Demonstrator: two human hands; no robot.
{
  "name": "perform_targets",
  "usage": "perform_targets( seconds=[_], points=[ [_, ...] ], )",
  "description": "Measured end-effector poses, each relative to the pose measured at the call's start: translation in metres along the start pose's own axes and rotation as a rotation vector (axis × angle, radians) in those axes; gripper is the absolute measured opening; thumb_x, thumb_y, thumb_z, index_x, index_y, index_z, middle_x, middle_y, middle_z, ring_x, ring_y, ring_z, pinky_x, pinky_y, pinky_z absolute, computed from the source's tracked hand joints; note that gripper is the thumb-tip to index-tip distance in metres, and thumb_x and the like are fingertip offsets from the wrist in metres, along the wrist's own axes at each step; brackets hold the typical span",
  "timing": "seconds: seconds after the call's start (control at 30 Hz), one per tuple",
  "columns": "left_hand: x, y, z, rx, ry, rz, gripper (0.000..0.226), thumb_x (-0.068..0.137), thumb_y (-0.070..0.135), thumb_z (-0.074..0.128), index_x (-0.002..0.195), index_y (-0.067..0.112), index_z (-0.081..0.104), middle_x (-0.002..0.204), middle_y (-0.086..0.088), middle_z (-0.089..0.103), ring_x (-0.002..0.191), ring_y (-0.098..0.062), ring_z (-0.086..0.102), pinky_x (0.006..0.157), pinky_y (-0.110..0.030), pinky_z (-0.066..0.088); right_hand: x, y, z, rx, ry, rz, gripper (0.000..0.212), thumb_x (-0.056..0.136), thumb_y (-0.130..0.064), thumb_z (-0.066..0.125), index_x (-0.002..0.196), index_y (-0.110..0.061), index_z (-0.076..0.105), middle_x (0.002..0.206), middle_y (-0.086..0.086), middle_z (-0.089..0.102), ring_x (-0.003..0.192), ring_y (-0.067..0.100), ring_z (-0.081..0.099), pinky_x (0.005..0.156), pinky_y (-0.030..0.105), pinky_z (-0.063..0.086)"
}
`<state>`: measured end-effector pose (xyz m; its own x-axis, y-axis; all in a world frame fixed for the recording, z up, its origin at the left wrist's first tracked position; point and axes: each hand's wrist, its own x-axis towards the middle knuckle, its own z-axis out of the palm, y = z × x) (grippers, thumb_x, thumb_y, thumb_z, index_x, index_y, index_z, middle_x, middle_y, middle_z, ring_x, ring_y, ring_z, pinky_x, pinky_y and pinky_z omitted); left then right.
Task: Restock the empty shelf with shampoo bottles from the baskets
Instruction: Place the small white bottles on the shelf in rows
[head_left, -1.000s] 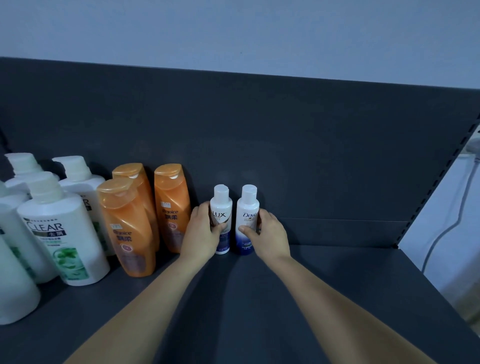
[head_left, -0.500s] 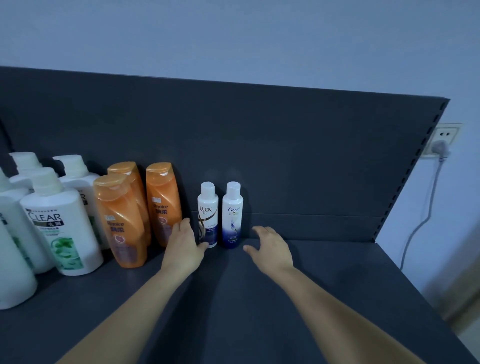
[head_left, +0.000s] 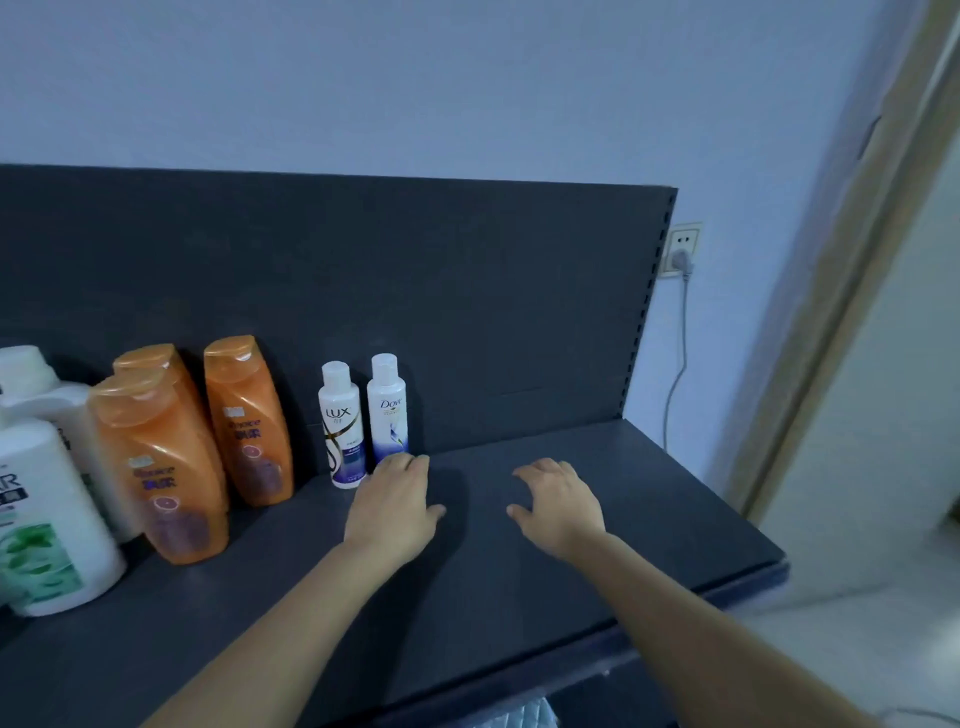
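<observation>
Two small white bottles stand upright side by side against the back panel of the dark shelf (head_left: 597, 519): a LUX bottle (head_left: 340, 423) and a Dove bottle (head_left: 387, 410). My left hand (head_left: 397, 506) hovers palm down just in front of the Dove bottle, fingers apart, holding nothing. My right hand (head_left: 558, 501) is further right over bare shelf, also empty with fingers spread. Three orange bottles (head_left: 161, 467) stand left of the small ones. Large white pump bottles (head_left: 39, 514) fill the far left.
The shelf's right end (head_left: 769, 561) drops off toward a pale floor and a door frame (head_left: 841, 270). A wall socket (head_left: 683, 249) with a plugged cable sits behind the back panel's right edge. Bare shelf lies right of the Dove bottle.
Both hands let go of the LUX and Dove bottles and drew back from them. The view has swung to the right, showing the shelf end and door frame.
</observation>
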<state>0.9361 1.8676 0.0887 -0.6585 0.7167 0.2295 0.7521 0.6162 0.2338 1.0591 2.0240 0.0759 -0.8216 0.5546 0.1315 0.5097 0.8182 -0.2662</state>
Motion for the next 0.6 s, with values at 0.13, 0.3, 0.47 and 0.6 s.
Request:
perform_targets(
  seconds=[0.13,0.3,0.47,0.6],
  points=[
    [-0.015,0.021,-0.004,0.027,-0.02,0.193,0.052,0.089,0.04,0.06,0.131,0.012,0.045,0.133,-0.004,0.048,0.127,-0.022,0.041,0.1,-0.034,0.039,-0.047,0.008,-0.015,-0.027,0.062,0.173,0.05,0.095,-0.037,0.058,0.14,-0.018,0.048,0.139,0.002,0.05,0.13,0.022,0.041,0.1,0.035,0.044],
    [-0.048,0.056,-0.005,-0.012,-0.063,0.414,0.054,0.092,0.037,0.058,0.136,0.011,0.041,0.142,-0.005,0.043,0.137,-0.023,0.033,0.107,-0.036,0.032,-0.127,0.018,-0.03,-0.083,0.08,0.381,0.047,0.093,-0.037,0.059,0.135,-0.017,0.052,0.132,0.007,0.053,0.128,0.028,0.044,0.101,0.038,0.043],
    [-0.09,0.107,0.005,-0.086,-0.1,0.611,0.051,0.09,0.037,0.059,0.132,0.011,0.045,0.137,-0.005,0.047,0.133,-0.022,0.036,0.104,-0.035,0.035,-0.221,0.032,-0.043,-0.106,0.124,0.579,0.047,0.093,-0.035,0.057,0.137,-0.02,0.052,0.136,0.005,0.053,0.129,0.027,0.045,0.1,0.037,0.042],
    [-0.134,0.156,0.017,-0.118,-0.153,0.773,0.049,0.089,0.036,0.06,0.129,0.011,0.047,0.133,-0.005,0.05,0.129,-0.023,0.04,0.1,-0.034,0.037,-0.3,0.045,-0.052,-0.142,0.122,0.75,0.051,0.095,-0.037,0.056,0.142,-0.02,0.047,0.139,0.005,0.05,0.132,0.026,0.041,0.102,0.038,0.041]
  ],
)
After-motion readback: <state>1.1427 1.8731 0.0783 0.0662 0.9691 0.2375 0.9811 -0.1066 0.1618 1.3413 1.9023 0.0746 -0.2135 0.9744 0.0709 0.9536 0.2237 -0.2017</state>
